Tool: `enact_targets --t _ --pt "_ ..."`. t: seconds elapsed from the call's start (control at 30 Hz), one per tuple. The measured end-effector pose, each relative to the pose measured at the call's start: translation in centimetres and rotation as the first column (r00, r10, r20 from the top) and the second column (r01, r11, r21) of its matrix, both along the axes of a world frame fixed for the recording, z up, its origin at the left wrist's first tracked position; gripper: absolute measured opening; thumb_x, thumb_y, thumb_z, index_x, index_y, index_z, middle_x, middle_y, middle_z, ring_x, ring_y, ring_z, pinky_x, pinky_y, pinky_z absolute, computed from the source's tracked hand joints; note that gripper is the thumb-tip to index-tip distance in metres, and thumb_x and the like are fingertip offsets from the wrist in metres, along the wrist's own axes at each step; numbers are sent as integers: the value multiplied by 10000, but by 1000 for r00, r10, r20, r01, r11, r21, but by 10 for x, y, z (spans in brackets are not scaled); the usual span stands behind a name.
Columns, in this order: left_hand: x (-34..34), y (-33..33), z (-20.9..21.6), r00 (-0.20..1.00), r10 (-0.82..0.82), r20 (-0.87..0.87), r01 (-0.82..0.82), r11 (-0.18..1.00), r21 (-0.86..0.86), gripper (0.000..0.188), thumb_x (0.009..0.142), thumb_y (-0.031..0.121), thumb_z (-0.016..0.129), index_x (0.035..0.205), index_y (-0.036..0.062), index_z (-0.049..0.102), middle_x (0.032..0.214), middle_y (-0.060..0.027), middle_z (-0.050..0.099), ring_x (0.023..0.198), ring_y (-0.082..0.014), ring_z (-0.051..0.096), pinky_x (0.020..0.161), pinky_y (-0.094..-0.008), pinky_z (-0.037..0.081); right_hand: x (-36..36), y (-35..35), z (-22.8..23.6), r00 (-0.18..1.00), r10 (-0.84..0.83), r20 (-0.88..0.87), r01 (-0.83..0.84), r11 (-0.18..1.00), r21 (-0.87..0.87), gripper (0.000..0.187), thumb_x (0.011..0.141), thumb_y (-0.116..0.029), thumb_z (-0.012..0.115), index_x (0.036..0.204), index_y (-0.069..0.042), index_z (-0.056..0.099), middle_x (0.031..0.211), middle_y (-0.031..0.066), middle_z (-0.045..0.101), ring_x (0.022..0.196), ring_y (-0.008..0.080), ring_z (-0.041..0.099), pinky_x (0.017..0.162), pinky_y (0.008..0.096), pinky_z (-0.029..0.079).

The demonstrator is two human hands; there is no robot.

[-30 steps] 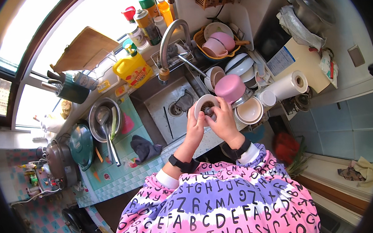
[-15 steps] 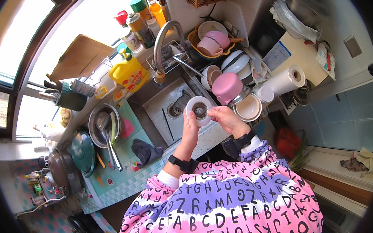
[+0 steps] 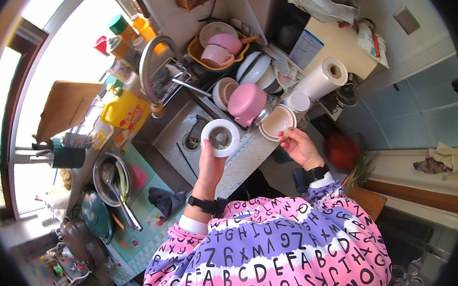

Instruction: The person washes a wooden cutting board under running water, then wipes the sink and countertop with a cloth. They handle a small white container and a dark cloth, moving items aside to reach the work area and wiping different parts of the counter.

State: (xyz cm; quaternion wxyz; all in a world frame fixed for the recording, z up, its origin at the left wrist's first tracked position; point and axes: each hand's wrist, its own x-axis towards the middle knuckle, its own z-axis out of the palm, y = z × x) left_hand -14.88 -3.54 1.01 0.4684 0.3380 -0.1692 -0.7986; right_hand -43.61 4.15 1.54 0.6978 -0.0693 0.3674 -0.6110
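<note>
My left hand (image 3: 210,168) grips a round sink strainer (image 3: 220,138) with a wide white rim and dark bits in its basket, tilted so its inside shows. It is held above the near edge of the steel sink (image 3: 168,130). Off to the right, my right hand (image 3: 299,148) has its thumb and fingers pinched together, apart from the strainer. Something tiny seems to be at the fingertips, too small to make out. Close beyond that hand stands a cream bowl (image 3: 278,122). In the sink, dark cloth-like stuff (image 3: 198,128) lies beside the drain (image 3: 191,141).
A faucet (image 3: 149,69) arches over the sink. Right of it crowd a pink pot (image 3: 247,104), stacked bowls and a basin of dishes. A yellow jug (image 3: 125,111), a steel bowl with utensils (image 3: 99,178) and a dark cloth (image 3: 165,201) stand to the left.
My right hand has moved away from the strainer to the right, still pinched. The strainer stays in my left hand. The whole view has shifted toward the right.
</note>
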Motion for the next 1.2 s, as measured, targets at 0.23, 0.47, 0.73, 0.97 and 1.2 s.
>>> enact_targets --t 0.23,0.47,0.73,0.97,1.2 --pt "-2 -2 -5 998 -48 31 48 999 1 502 1069 436 316 1452 118 378 1457 -75 453 1356 -273 435 1132 -493 343 -111 46 -107 854 -44 -518 225 930 291 67 912 -16 580 962 16 611 914 112 667 863 216 665 789 312 556" --pt "-9 -2 -10 993 -45 111 38 997 62 484 1074 416 305 1466 135 350 1462 -71 442 1377 -274 410 1146 -498 325 -153 -12 -300 436 341 -833 45 916 399 157 881 -90 563 907 5 685 800 116 671 736 247 662 698 356 539" --pt "-15 -1 -8 978 -53 202 37 996 82 488 1073 415 318 1458 119 361 1454 -80 449 1345 -276 456 1116 -484 382 -144 -10 -278 95 427 -899 239 867 437 186 803 -175 735 850 5 730 736 129 708 706 236 684 659 367 534" --pt "-22 -6 -8 981 -16 192 20 1000 -18 510 1074 424 310 1464 99 359 1452 -73 448 1342 -258 444 1110 -478 383 -138 -1 -198 -31 329 -944 540 800 261 251 861 -254 662 925 -18 715 877 177 717 859 352 688 768 420 527" --pt "-29 -10 -2 983 -6 184 23 996 -92 513 1059 454 350 1452 127 323 1439 -70 433 1338 -243 445 1094 -479 398 -17 -28 9 355 -221 -908 -11 971 -241 172 928 -35 577 1095 -4 606 972 63 654 889 164 643 799 301 514"
